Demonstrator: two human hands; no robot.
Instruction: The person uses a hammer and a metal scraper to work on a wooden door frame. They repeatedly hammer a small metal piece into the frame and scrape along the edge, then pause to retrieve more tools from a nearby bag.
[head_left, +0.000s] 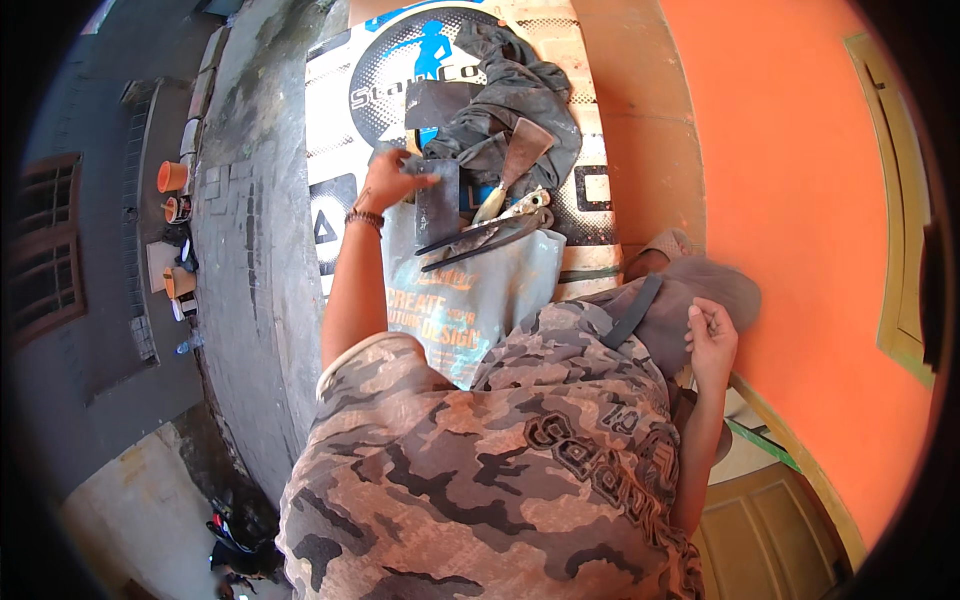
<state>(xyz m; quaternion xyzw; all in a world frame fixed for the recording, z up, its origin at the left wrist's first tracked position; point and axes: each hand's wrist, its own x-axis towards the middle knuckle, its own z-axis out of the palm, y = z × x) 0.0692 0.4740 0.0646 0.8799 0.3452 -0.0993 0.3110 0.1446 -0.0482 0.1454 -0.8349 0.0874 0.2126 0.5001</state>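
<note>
My left hand reaches over the bench, thumb and fingers apart. Its thumb lies over the edge of a dark flat rectangular piece; whether it grips the piece I cannot tell. Another dark flat piece is just beyond. To the right, a scraper with a rusty broad blade leans on a crumpled dark cloth. Beside its handle are long black-and-pale tools, of a kind I cannot make out. My right hand hovers near my right leg, fingers loosely bent and apart, with nothing visible in them.
A printed white bench top carries these things, with a grey printed cloth over its near part. An orange wall rises at the right. Over the paved ground at left stand an orange pot and other small containers.
</note>
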